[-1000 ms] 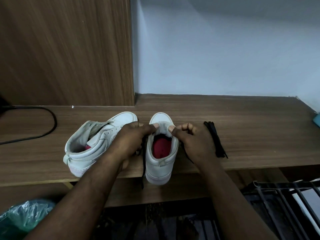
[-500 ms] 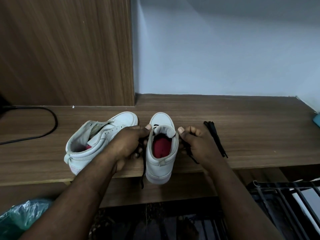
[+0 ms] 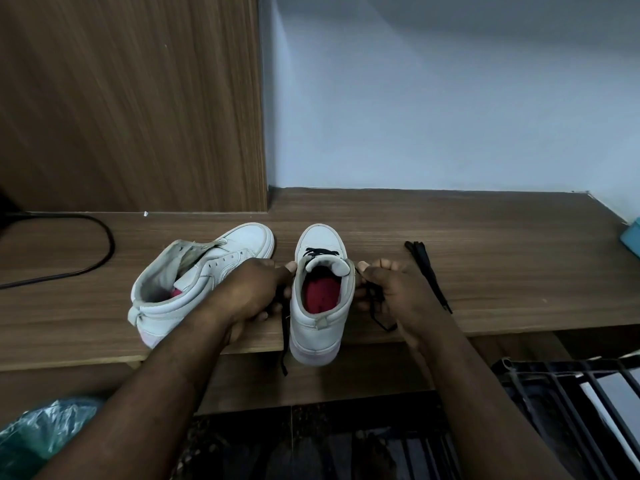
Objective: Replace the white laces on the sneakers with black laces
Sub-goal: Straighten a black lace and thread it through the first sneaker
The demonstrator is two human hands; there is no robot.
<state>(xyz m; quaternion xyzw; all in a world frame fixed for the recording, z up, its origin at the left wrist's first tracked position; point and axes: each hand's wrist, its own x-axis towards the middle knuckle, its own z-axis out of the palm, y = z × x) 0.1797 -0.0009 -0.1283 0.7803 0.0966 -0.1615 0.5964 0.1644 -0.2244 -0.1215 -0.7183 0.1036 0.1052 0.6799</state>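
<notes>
Wood-grain desk (image 3: 467, 237) carries the arrangement, with a wooden panel (image 3: 131, 98) behind its left part and a pale wall (image 3: 433, 98) behind its right. At far left a black cable (image 3: 105, 245) curves across the surface, and a green plastic bag (image 3: 41, 434) lies below the near edge. Left of centre, the tilted sneaker (image 3: 194, 282), white, leans on its side with the toe pointing far and right. The left hand (image 3: 249, 292), fingers curled, grips one end of the black lace (image 3: 320, 252) just left of the upright sneaker (image 3: 320, 313); that end hangs past the near desk edge. The upright sneaker stands at centre, toe away, heel at the near edge, red insole showing, the lace crossing the eyelets nearest the toe. The right hand (image 3: 398, 292), just right of this sneaker, pinches the other lace end. Right of that hand, a spare black lace (image 3: 427, 268) lies bundled on the desk. A teal object (image 3: 632, 237) shows at the right edge, and a dark metal rack (image 3: 571, 410) stands below.
</notes>
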